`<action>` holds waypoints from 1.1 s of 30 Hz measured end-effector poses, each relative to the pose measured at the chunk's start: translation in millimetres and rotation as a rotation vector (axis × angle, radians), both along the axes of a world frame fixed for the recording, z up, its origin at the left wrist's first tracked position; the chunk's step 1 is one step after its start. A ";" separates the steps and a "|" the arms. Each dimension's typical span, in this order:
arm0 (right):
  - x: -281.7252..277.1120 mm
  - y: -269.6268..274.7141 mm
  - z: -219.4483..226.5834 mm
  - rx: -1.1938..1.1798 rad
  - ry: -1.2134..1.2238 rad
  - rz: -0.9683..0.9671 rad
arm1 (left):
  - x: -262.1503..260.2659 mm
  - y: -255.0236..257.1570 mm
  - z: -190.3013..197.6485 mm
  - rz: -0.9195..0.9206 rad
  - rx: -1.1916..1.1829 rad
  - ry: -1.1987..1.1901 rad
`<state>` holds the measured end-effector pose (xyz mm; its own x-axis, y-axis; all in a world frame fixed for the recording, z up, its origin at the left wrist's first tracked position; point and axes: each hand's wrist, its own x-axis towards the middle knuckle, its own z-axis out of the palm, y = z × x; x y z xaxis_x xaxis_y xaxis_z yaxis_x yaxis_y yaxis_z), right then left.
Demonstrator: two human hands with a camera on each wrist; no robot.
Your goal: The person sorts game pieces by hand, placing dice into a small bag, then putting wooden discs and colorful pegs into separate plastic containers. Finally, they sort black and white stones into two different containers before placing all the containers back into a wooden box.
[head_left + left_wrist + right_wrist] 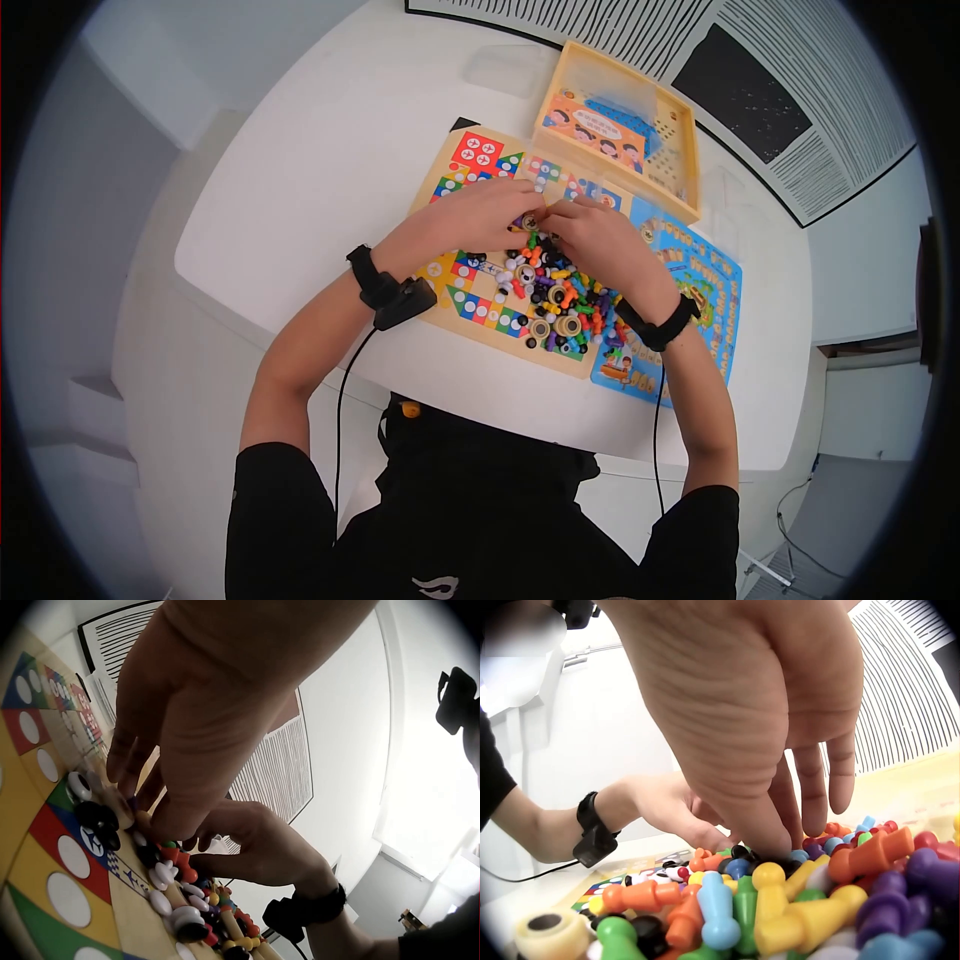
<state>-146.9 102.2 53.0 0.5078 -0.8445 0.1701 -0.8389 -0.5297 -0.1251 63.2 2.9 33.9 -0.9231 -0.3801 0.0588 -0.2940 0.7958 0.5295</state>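
A heap of small colourful peg-shaped game pieces (560,290) lies on a printed game board (465,300). My left hand (490,212) reaches down to the heap's far left side, beside a small wooden ring (529,222). Its thumb and fingertips meet low among the pieces; I cannot tell if they grip one. Close by, my right hand (605,245) dips into the heap, its thumb and index finger apart at the pieces in the left wrist view. In the right wrist view its other fingers (841,776) hang loosely above yellow (802,919) and orange pegs (871,855).
Behind the board stands a yellow tray (683,195) holding an orange card (590,130) and blue parts. A blue printed board (725,290) lies to the right. Clear plastic lids rest near the tray. Striped panels (620,20) border the white table (300,170) at the back.
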 end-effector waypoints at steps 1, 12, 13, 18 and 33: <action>-1.2 -1.0 0.0 -0.001 0.002 -0.005 | -0.4 0.5 2.4 0.016 0.041 -0.013; -5.1 -7.0 -1.2 0.007 -0.044 0.043 | -3.1 -5.4 2.8 0.063 0.087 0.024; -6.2 -7.6 -0.5 0.006 -0.044 0.039 | -3.1 -4.0 8.4 0.068 0.122 -0.002; -20.0 -2.0 19.7 0.140 -0.326 -0.082 | -3.0 -0.3 15.6 0.185 0.207 0.044; -129.8 24.1 16.8 0.365 -0.354 -0.520 | -37.4 2.3 21.9 0.156 0.468 0.375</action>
<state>-276.6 126.3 69.8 -0.0080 -0.9960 -0.0887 -0.8474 0.0538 -0.5283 25.8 5.2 55.8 -0.8034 -0.5728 0.1630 -0.1143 0.4169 0.9017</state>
